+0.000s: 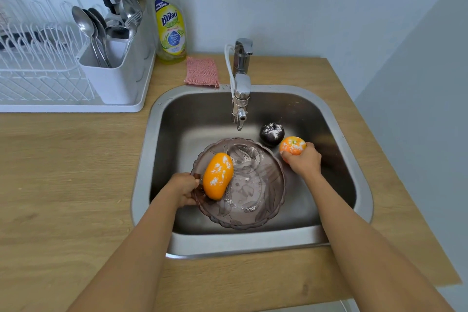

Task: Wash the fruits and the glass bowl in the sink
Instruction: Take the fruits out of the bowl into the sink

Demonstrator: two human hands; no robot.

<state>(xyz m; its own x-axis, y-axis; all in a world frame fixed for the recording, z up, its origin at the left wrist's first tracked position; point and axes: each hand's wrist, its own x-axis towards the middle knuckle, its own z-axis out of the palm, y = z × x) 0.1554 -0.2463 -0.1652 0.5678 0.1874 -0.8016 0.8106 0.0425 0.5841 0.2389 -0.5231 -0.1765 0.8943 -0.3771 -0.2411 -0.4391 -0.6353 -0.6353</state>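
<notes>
Glass bowl: the glass bowl (249,192) sits low in the sink (359,185), tilted a little toward the left hand, its rim pinched at the near-left edge.
Left fingers: the left hand (183,189) has its fingers curled over the bowl's rim, thumb side on top; the grip looks meant to steady the bowl while fruit comes out of it.
Right fingers: the right hand (302,161) wraps its fingers round the small orange fruit (293,145) from below, holding it just outside the bowl's right edge, beside the dark fruit.
Why so held: by my reading the fruit is being moved out of the bowl onto the sink floor, so that each piece and the bowl can be rinsed alone.
Long orange fruit: the long orange fruit (217,175) lies inside the bowl against its left wall, touching the rim near the left fingers.
Dark fruit: the dark fruit (272,134) rests on the sink floor, just beyond the bowl and near the spout.
White powder: specks cling to all three fruits and to the bowl's inside; nothing looks rinsed yet.
Tap: the tap (241,88) hangs over the sink's back half; no water shows running.
Count, fruit: three, one in the bowl, one in hand, one on the sink floor.
Count, bowls: one.
Beyond the sink: on the tabletop (63,172) stand one soap bottle (171,25), one pink cloth (202,71) and one drying rack (45,71) holding several spoons.
</notes>
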